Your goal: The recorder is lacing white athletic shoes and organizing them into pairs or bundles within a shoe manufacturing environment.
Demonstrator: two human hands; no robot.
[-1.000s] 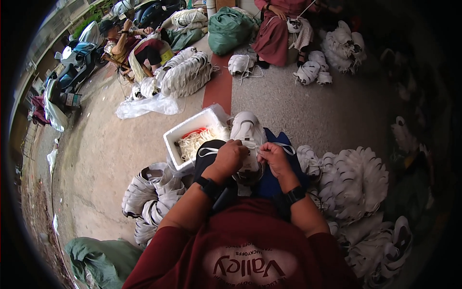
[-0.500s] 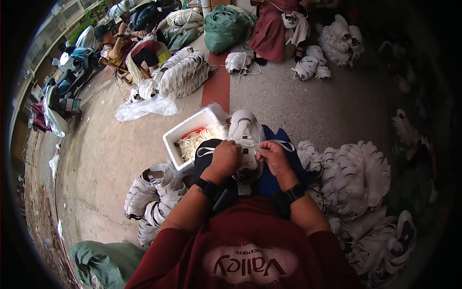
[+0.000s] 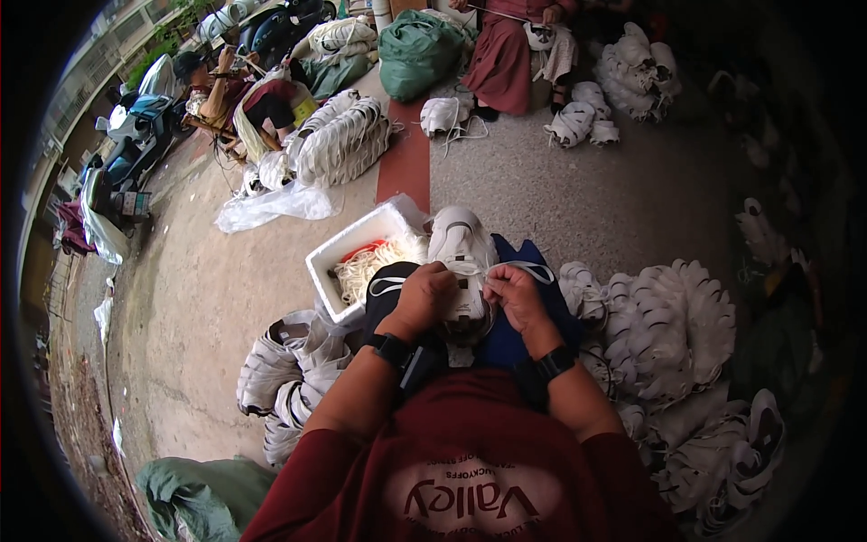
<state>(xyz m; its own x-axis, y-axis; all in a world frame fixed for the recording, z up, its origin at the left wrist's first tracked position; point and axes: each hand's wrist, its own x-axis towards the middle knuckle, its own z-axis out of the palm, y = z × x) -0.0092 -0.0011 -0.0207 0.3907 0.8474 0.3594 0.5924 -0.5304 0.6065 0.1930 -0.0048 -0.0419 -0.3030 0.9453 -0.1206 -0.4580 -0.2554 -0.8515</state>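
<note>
A white shoe (image 3: pixel 459 237) rests between my knees, its toe pointing away from me. My left hand (image 3: pixel 426 294) is closed at the left of its laced opening, with a loop of white shoelace (image 3: pixel 387 285) standing out beside the fist. Across the opening, my right hand (image 3: pixel 513 294) pinches thumb to fingers on the lace, and another loop (image 3: pixel 538 270) shows past its knuckles. The fingertips of my left hand are partly hidden. A dark band sits on each wrist.
A white foam box (image 3: pixel 321 271) of loose laces stands left of my knee. Stacked white shoes lie at my left (image 3: pixel 271 366) and right (image 3: pixel 668 334). A green sack (image 3: pixel 203 497) is at the lower left. Two people sit farther off among shoe piles (image 3: pixel 348 140), near parked scooters (image 3: pixel 144 126).
My hands and the shoe stay almost in place, with only slight finger movement. At the top, a seated person's hand has moved out to the left, stretching a lace.
</note>
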